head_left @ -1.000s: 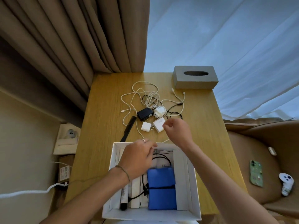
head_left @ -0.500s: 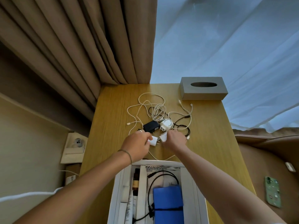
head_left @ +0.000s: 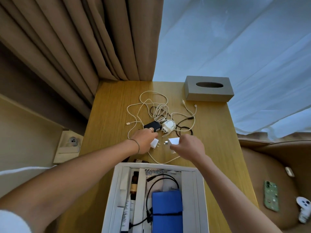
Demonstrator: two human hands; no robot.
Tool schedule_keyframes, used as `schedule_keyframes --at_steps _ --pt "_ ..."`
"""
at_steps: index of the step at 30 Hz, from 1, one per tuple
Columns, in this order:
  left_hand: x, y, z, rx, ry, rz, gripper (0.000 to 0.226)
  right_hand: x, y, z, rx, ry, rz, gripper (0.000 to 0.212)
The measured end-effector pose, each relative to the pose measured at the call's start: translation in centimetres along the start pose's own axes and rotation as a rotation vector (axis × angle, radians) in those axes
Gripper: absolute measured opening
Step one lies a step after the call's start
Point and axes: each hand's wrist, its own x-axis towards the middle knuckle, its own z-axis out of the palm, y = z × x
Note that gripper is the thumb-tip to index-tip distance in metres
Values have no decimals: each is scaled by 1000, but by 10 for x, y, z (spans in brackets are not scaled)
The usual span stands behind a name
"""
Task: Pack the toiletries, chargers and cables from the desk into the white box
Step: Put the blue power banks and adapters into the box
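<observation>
- Your left hand [head_left: 144, 141] grips a small white charger [head_left: 154, 143], prongs pointing right; fingers curl over its left end.
- Your right hand [head_left: 188, 146] grips a second white charger [head_left: 174, 141], its metal plug facing left toward the first. The two chargers sit just apart, just above the desk [head_left: 109, 125]; contact with it cannot be confirmed.
- The white box [head_left: 200, 190] lies directly toward you from both hands, its far rim just behind your wrists. Its long axis runs away from you; both hands are about equally near, so judge either one able to deliver by pulling straight back.
- A white cable [head_left: 165, 161] trails on the desk under your right hand toward the box rim; whether it joins the held charger is hidden by the hand.
- Awaiting packing, farther out: black charger [head_left: 152, 126], round white adapter [head_left: 169, 125], tangled cables [head_left: 158, 108].
- The box's near end is cut off by the frame. Items in its left slots are hard to identify. A dark item beside the rim is partly hidden.
</observation>
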Motion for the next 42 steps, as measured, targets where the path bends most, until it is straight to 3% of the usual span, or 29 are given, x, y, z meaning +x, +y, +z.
schedule_keyframes --at_steps 5,9,13,16,22,30,34,42 --pt "17 -2 9 252 -57 127 50 -40 -1 -23 266 28 -74 35" --pt "25 0 9 367 -40 191 40 -80 -8 -39 498 52 -51 33" --pt "28 3 15 355 26 226 38 -116 -14 -41 610 6 -26 31" --pt "25 3 13 208 127 229 37 -140 -14 -28 623 -27 -6 32" --pt "-4 5 -18 -255 355 113 43 -159 -9 19 353 -29 42 35" --pt "-79 12 -44 -505 584 62 49 -139 -8 59 18 59 120 46" --pt "-121 26 -32 -506 557 108 51 -126 -6 66 -156 99 93 38" --pt "-154 51 29 -537 416 118 49 -121 -5 81 -291 89 73 52"
